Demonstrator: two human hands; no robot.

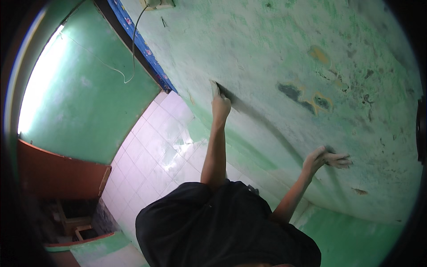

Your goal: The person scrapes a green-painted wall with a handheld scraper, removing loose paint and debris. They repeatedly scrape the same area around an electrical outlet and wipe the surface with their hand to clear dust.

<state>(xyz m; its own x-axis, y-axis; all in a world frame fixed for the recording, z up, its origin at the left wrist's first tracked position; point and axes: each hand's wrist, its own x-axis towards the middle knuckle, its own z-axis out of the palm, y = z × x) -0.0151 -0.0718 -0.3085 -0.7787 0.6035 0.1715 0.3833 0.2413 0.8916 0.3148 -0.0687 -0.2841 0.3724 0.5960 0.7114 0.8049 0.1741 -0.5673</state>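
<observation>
My left hand [221, 106] grips a flat, pale tool, seemingly a scraper or putty knife [215, 89], whose edge meets the green and whitish wall [247, 56]. The hand's shadow falls along the wall to its right. Farther right, my right hand [328, 159] rests near or against the wall with its fingers spread and dusty, holding nothing that shows. Between and above the hands, the wall has dark bare patches [295, 93] with yellowish edges and a yellow-brown spot [319, 55].
White floor tiles [146, 147] with green and pale smears lie below the wall. A patterned blue cloth [143, 46] borders a dark frame at the upper left. A cable [134, 43] hangs from a socket [160, 4]. A bright tube light [40, 83] and a reddish-brown panel [63, 173] are at left.
</observation>
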